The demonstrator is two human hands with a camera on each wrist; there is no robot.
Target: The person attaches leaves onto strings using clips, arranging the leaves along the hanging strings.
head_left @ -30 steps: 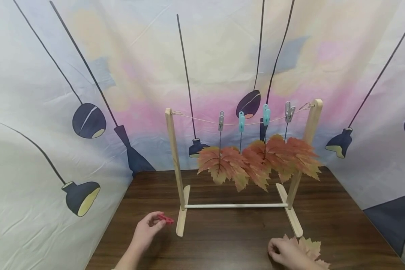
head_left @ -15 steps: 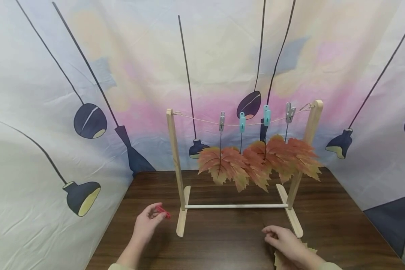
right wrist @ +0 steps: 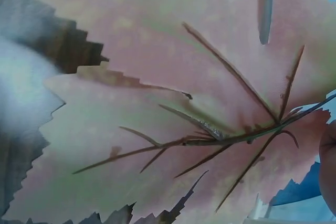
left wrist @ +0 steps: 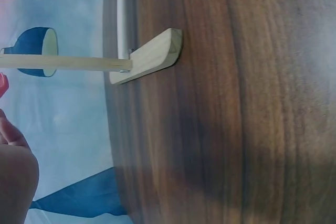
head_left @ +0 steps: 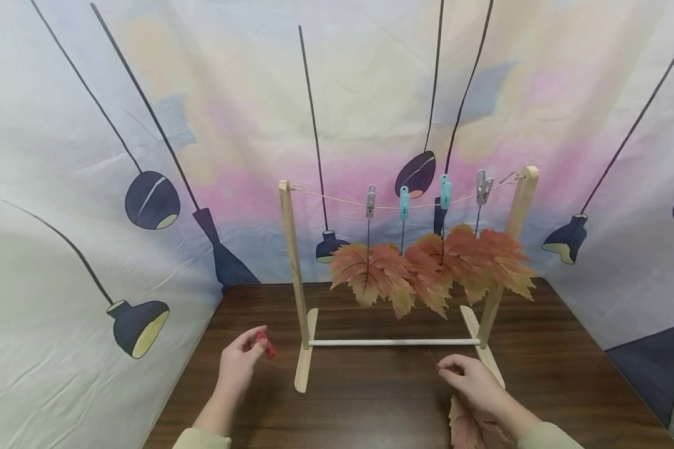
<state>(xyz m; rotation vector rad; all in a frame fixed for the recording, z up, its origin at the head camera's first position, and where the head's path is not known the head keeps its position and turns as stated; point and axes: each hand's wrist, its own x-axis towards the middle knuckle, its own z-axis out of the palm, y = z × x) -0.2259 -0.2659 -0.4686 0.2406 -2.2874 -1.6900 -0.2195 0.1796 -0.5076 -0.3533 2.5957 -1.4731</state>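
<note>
My left hand pinches a red clothespin above the table, left of the wooden rack; in the left wrist view only a red tip of it shows at the edge. At the right, my right hand pinches the thin stem of an artificial maple leaf, which hangs below the palm. That leaf's veined face fills most of the right wrist view. On the rack's string, grey and teal clothespins hold several orange maple leaves by their stems.
The rack's left post and right post stand on wooden feet, joined by a white rod. All of it rests on a dark brown table. Behind hangs a cloth printed with lamps.
My right hand has lifted the maple leaf off the table and moved up and slightly left with it. My left hand has risen a little, turning the red clothespin tip downward.
</note>
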